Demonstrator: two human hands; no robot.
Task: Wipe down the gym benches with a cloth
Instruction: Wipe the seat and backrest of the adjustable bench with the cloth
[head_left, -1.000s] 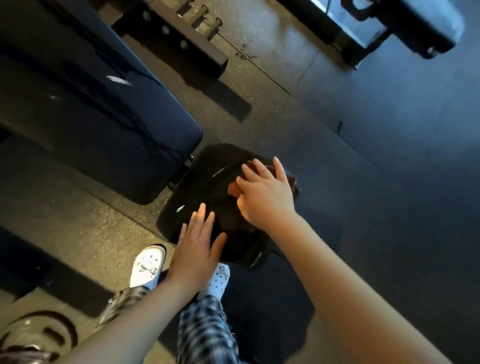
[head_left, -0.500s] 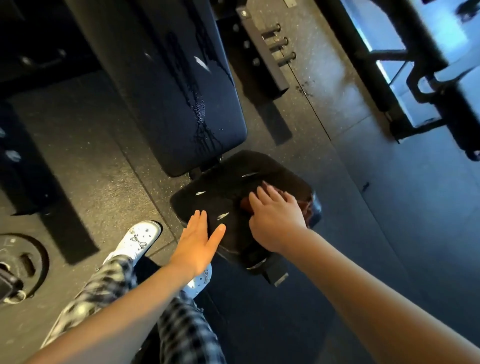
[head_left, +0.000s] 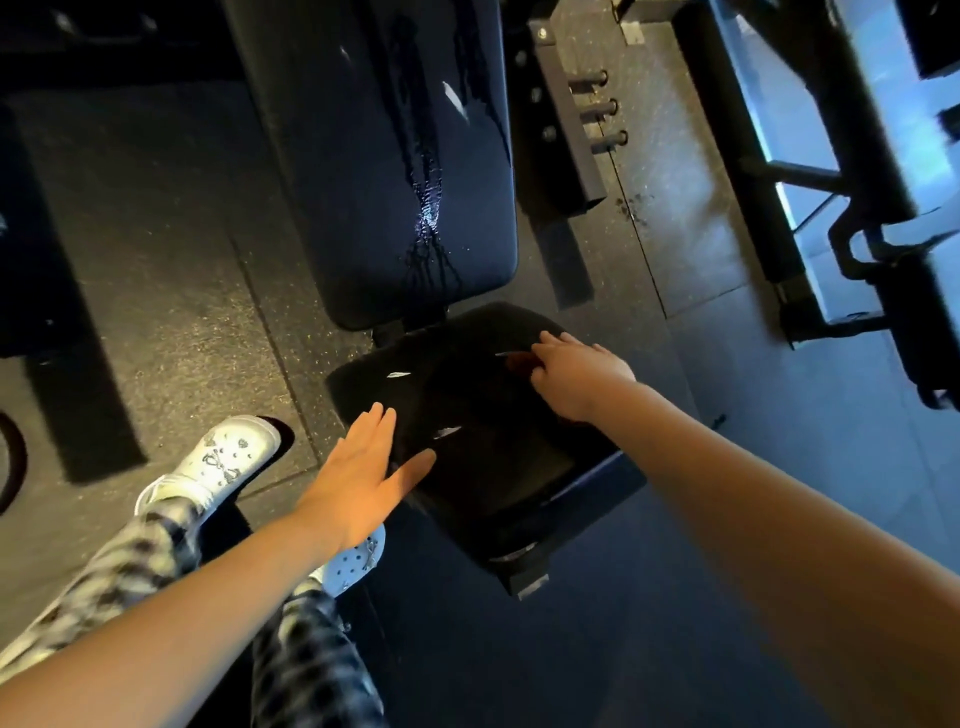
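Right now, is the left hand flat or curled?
Flat: the left hand rests with straight fingers on the seat pad, gripping nothing.

Left hand (head_left: 363, 475) lay flat, fingers straight and together; right hand (head_left: 579, 376) curled its fingers over the cloth (head_left: 519, 362).
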